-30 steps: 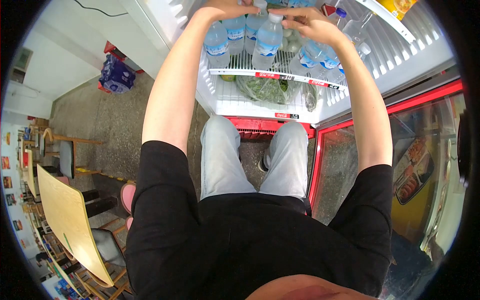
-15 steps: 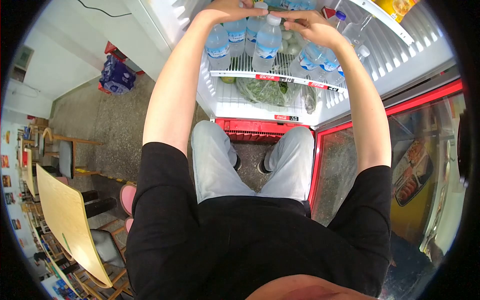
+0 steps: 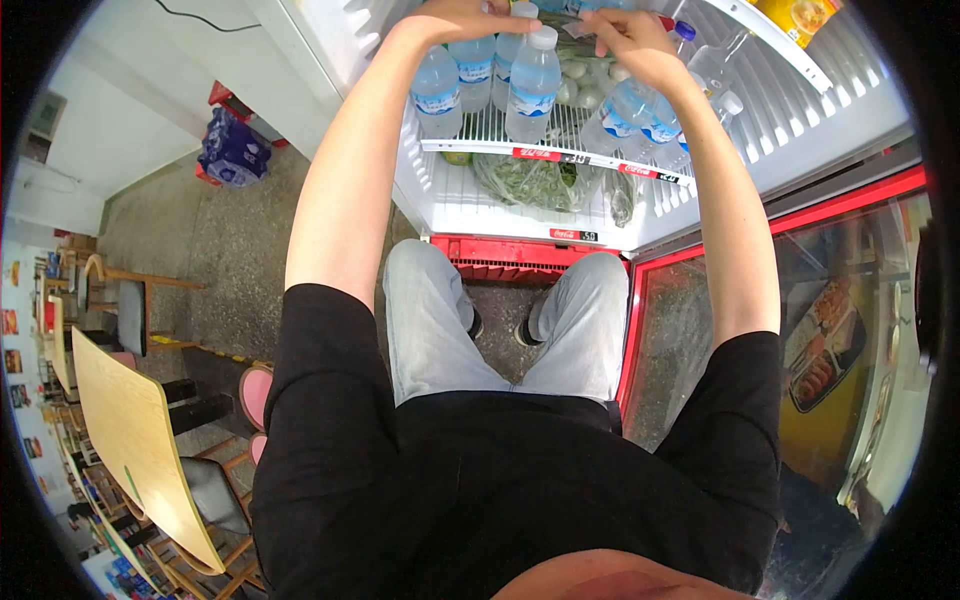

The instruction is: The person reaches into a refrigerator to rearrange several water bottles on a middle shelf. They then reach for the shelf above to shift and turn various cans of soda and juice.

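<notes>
At the top of the view, my left hand (image 3: 462,20) reaches over several water bottles on the fridge shelf, fingers stretched out beside a white-capped bottle. A front water bottle (image 3: 534,85) with a blue and white label stands upright just below its fingertips. To the right, my right hand (image 3: 636,42) has its fingers bent and drawn together above a clear bag of round pale green vegetables (image 3: 580,85). I cannot tell what its fingertips pinch. More bottles (image 3: 622,112) lean at the right under that wrist.
Leafy greens in a plastic bag (image 3: 530,182) lie on the shelf below. The fridge door (image 3: 690,330) stands open at my right. A yellow package (image 3: 795,18) sits on the door rack. A wooden table (image 3: 140,430) and chairs are at the left; a purple wrapped bundle (image 3: 234,150) rests on the floor.
My right hand has drawn back to the right, away from the front bottle's cap, and its fingers have bent. The front bottle stands slightly left of before. My left hand has barely moved.
</notes>
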`<action>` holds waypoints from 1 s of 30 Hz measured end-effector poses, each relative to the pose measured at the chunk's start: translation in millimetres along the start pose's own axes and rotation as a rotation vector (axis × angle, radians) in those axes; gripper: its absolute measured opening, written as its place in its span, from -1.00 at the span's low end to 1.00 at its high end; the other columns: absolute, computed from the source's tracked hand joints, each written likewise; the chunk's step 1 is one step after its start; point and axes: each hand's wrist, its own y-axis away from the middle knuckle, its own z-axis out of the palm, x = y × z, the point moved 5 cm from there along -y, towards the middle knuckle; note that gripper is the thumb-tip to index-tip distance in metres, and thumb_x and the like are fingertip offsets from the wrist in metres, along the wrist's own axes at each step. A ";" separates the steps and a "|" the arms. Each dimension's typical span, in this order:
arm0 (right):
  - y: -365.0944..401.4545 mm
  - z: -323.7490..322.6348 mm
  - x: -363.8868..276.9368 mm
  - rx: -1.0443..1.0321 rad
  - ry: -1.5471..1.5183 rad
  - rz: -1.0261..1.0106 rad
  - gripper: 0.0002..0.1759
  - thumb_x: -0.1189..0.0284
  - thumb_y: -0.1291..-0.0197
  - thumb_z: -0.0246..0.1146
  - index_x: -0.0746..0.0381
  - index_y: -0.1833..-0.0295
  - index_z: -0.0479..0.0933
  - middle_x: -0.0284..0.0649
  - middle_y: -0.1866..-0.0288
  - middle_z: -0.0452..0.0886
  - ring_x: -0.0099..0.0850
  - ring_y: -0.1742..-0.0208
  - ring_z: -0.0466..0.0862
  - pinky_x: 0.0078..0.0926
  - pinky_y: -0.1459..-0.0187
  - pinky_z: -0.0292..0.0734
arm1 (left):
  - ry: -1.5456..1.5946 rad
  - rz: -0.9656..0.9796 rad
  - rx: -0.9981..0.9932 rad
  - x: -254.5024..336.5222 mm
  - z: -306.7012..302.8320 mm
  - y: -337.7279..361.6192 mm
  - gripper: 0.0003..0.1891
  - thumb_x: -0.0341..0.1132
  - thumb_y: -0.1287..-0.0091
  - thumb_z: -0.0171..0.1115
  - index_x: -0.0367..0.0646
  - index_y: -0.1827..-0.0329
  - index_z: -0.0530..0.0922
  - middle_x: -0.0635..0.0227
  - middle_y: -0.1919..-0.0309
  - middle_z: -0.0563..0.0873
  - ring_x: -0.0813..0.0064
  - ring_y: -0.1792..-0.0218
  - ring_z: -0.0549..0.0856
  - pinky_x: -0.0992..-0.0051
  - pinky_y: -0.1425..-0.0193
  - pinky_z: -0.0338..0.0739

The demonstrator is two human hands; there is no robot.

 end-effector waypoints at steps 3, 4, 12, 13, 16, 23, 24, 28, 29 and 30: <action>3.9 -5.5 -3.6 0.154 -0.005 0.043 -0.59 0.18 -0.51 0.17 0.23 0.17 0.81 -0.14 0.50 0.74 -0.36 0.44 0.79 -0.24 0.29 0.67 | 0.031 0.022 0.010 -0.3 0.1 0.8 -0.25 0.32 -0.16 0.51 -0.26 -0.04 0.73 0.09 0.06 0.83 0.23 0.00 0.78 0.33 -0.11 0.62; 4.7 -8.3 -6.1 0.203 0.043 0.032 -0.57 0.17 -0.49 0.17 0.23 0.21 0.81 -0.08 0.49 0.74 -0.29 0.43 0.80 -0.20 0.27 0.67 | 0.052 0.031 0.005 1.3 0.3 1.5 -0.25 0.32 -0.16 0.51 -0.27 -0.05 0.73 0.08 0.05 0.83 0.23 -0.01 0.78 0.33 -0.12 0.62; -3.4 -15.9 11.5 0.485 0.326 -0.021 -0.52 0.07 -0.34 0.18 0.26 0.28 0.78 0.20 0.34 0.72 0.17 0.18 0.76 0.04 0.02 0.65 | -0.038 0.000 -0.004 -1.4 -0.9 -2.2 -0.25 0.32 -0.16 0.50 -0.28 -0.05 0.73 0.08 0.03 0.83 0.20 -0.02 0.78 0.32 -0.13 0.61; -2.9 -15.9 11.2 0.467 0.362 0.012 -0.51 0.06 -0.34 0.18 0.25 0.28 0.79 0.19 0.33 0.72 0.16 0.16 0.77 0.05 0.00 0.65 | -0.039 -0.002 -0.002 -1.7 -1.0 -2.0 -0.25 0.32 -0.16 0.50 -0.28 -0.05 0.73 0.08 0.03 0.83 0.20 -0.02 0.78 0.32 -0.13 0.61; -1.3 -17.2 12.4 0.473 0.428 0.074 -0.51 0.05 -0.35 0.17 0.22 0.26 0.79 0.18 0.26 0.74 0.17 0.11 0.76 0.08 -0.05 0.63 | -0.031 -0.006 -0.002 -1.7 -0.4 -2.2 -0.24 0.33 -0.15 0.50 -0.28 -0.05 0.73 0.07 0.04 0.83 0.20 -0.02 0.78 0.32 -0.12 0.61; -3.3 -16.7 17.3 0.522 0.504 0.116 -0.51 0.04 -0.36 0.17 0.21 0.23 0.80 0.14 0.17 0.77 0.17 0.04 0.75 0.09 -0.11 0.62 | -0.029 -0.011 -0.017 0.7 -1.7 -1.1 -0.24 0.32 -0.16 0.51 -0.27 -0.07 0.73 0.08 0.04 0.82 0.23 -0.01 0.77 0.33 -0.11 0.62; -2.7 -17.1 17.2 0.536 0.496 0.130 -0.49 0.03 -0.38 0.16 0.24 0.22 0.80 0.16 0.17 0.77 0.17 0.04 0.75 0.09 -0.11 0.61 | -0.026 -0.009 -0.016 0.8 -1.7 -1.1 -0.24 0.32 -0.16 0.51 -0.27 -0.07 0.73 0.08 0.04 0.82 0.24 -0.01 0.77 0.33 -0.11 0.62; -2.2 -17.3 15.3 0.602 0.493 0.182 -0.36 -0.03 -0.44 0.09 0.36 0.22 0.77 0.26 0.17 0.75 0.21 0.05 0.75 0.10 -0.11 0.61 | 0.003 0.004 -0.010 -1.7 -0.7 -0.9 -0.25 0.31 -0.16 0.51 -0.27 -0.06 0.73 0.08 0.05 0.82 0.25 -0.01 0.77 0.33 -0.11 0.62; -1.7 -17.9 15.4 0.623 0.500 0.196 -0.32 -0.05 -0.45 0.07 0.39 0.22 0.76 0.29 0.18 0.74 0.22 0.06 0.75 0.10 -0.11 0.61 | 0.015 0.011 -0.009 -2.2 0.0 -1.6 -0.25 0.30 -0.16 0.51 -0.27 -0.06 0.73 0.08 0.05 0.82 0.25 -0.01 0.77 0.33 -0.11 0.62; -1.8 -18.0 16.0 0.630 0.503 0.197 -0.30 -0.06 -0.46 0.05 0.40 0.23 0.76 0.30 0.18 0.74 0.22 0.06 0.75 0.10 -0.11 0.61 | 0.008 0.010 -0.009 -1.9 -0.1 -1.7 -0.26 0.30 -0.16 0.52 -0.28 -0.06 0.73 0.08 0.05 0.83 0.25 -0.01 0.77 0.33 -0.12 0.62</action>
